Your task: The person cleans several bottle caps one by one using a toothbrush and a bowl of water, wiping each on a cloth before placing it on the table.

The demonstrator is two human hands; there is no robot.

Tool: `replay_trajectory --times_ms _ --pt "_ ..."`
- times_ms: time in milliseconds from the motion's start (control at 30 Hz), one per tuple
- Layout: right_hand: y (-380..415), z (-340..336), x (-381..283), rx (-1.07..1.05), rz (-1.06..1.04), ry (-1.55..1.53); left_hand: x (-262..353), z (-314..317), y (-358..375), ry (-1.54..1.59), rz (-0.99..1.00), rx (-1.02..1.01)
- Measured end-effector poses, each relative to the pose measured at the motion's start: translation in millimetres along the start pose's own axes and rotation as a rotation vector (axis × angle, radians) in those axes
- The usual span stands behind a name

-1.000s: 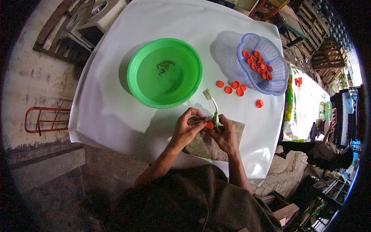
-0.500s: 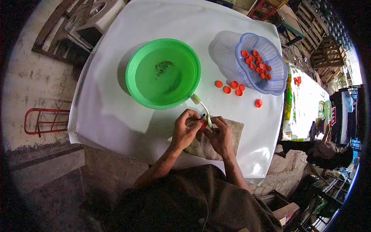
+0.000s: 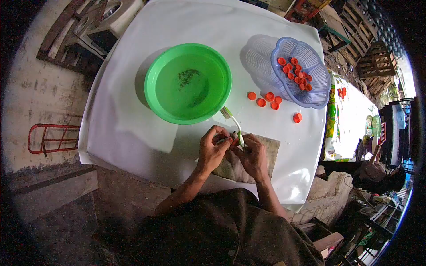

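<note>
Right at the near edge of the table (image 3: 117, 133), our dark shirt (image 3: 230, 230) hides the middle stretch, and here are our hands: the left hand (image 3: 212, 148) has its grip pinched on a red cap (image 3: 235, 142), the right hand (image 3: 252, 156) has its grip closed round a toothbrush (image 3: 240, 136), bristles angled toward the far left corner. Fingers cover most of that cap, and a small dark bit pokes up by the left fingertips; we can't tell what! Beneath, our wrists and hands block part of a brownish mat (image 3: 271, 153). Farther in, left of centre, sits a green basin (image 3: 186, 121), dark specks (image 3: 188, 77) inside. To its right we count six loose caps (image 3: 261, 103), one apart from the others. Out by the right edge, a blue basket (image 3: 310, 55) carries more caps (image 3: 300, 75), overlapping too much to count. Past that edge, a sack (image 3: 350, 119) glares white, its print washed out.
</note>
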State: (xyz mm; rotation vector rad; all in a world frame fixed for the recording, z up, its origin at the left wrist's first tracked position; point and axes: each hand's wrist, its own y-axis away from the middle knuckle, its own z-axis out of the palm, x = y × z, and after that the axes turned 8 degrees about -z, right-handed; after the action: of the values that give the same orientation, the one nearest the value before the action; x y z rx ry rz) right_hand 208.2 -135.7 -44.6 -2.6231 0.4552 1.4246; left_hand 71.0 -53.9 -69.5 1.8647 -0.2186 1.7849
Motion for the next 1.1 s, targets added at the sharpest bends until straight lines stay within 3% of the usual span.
replay_trajectory --times_ms 200,300,433,533,633,733,833,967,1100 --pt "0 2 8 0.073 -0.064 -0.224 5 -1 0 0.040 0.013 -0.032" --pt "-3 -1 6 0.092 0.062 -0.337 8 -1 2 0.094 0.005 -0.038" --pt "-6 -4 13 0.084 -0.002 -0.372 3 -2 1 0.114 0.028 -0.057" --pt "-9 -21 -10 0.021 0.164 -0.517 -4 -5 -1 -0.018 0.070 -0.059" --pt "-6 -34 -14 -0.020 0.363 -0.849 -3 -3 3 -0.010 0.088 0.057" --pt "-2 -33 -4 -0.009 0.184 -1.134 6 -14 10 -0.331 0.180 0.209" --pt "3 -24 8 0.025 0.079 -1.274 2 -26 22 -0.559 0.175 0.227" --pt "5 -20 7 0.019 0.025 -1.414 -13 -40 43 -0.893 0.243 0.153" --pt "1 -27 3 -0.070 -0.006 -1.459 -4 -49 65 -0.973 0.230 0.081"
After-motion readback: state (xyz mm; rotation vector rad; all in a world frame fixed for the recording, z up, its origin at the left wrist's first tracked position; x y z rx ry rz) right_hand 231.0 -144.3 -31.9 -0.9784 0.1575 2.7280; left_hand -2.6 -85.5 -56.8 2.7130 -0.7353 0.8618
